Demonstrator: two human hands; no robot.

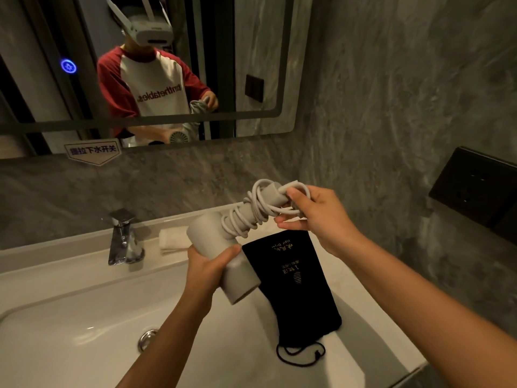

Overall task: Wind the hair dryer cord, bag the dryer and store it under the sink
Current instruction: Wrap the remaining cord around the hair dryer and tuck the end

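Note:
My left hand [208, 263] grips the barrel of a grey hair dryer [240, 278] above the sink. The dryer's handle points up and to the right, and the pale cord [243, 217] is coiled around it in several turns. My right hand [310, 217] pinches the loose end loops of the cord near the handle's tip. A black drawstring bag [296, 292] with gold lettering lies flat on the right rim of the basin, under the dryer, its string trailing toward me.
A white basin [70, 312] with a chrome drain [147, 338] lies below my arms. A chrome faucet [123, 238] stands at the back left, with a folded towel [170, 240] beside it. A dark wall socket panel [475, 186] sits at the right. A mirror [145, 68] hangs above.

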